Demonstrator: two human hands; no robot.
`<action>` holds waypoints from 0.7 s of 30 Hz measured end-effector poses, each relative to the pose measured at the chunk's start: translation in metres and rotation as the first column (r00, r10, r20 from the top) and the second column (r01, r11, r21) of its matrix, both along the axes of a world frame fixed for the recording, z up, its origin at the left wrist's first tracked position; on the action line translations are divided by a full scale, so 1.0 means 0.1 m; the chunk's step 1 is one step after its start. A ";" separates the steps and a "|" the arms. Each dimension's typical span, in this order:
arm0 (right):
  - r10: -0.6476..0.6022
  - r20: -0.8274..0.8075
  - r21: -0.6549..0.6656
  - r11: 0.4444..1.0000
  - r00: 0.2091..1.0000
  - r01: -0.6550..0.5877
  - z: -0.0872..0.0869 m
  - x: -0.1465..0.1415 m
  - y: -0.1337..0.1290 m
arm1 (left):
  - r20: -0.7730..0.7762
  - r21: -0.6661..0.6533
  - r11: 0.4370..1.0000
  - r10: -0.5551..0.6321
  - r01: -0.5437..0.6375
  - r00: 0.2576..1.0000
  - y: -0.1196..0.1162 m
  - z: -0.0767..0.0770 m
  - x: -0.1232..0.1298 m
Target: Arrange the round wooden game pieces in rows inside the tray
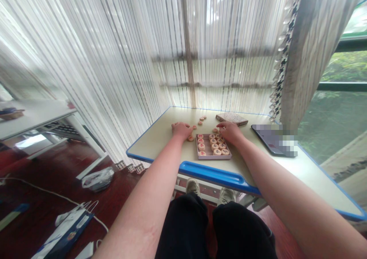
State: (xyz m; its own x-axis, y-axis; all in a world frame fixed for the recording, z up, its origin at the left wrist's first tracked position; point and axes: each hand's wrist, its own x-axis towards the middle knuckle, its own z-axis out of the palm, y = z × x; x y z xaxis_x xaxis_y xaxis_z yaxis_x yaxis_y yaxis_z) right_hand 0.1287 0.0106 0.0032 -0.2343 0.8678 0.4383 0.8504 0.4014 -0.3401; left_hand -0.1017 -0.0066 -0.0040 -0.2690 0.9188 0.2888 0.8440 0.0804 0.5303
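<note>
An open box [213, 157] stands on the table near its front edge. Several round wooden pieces with red characters [201, 146] lie in its left part, and several with dark characters [217, 152] fill much of the right. My left hand [182, 130] rests to the left of the box, its fingers bent beside loose pieces [190, 138]; what it may hold is hidden. Past the box's back right corner is my right hand [228, 130], with its fingertips close to a loose piece [215, 130]. Whether it grips anything is too small to tell.
Behind the box lie a few more loose pieces [200, 123] and a flat patterned box or lid [232, 118]. A dark tablet or laptop [266, 138] lies at the right. The table has a blue rim with a blue tray groove [212, 171] in front.
</note>
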 end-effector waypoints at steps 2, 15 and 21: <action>0.005 0.006 -0.007 1.000 1.000 -0.005 0.01 0.00 0.00 | -0.044 -0.010 1.000 0.001 -0.001 0.999 -0.01 0.01 0.00; 0.021 -0.037 0.000 1.000 0.999 -0.021 -0.01 0.01 0.01 | 0.281 0.070 0.997 -0.031 0.012 0.959 0.01 -0.04 -0.06; 0.036 -0.031 -0.011 0.999 0.999 -0.036 -0.01 0.00 0.02 | 0.349 0.054 0.998 -0.036 0.019 0.936 0.00 -0.03 -0.05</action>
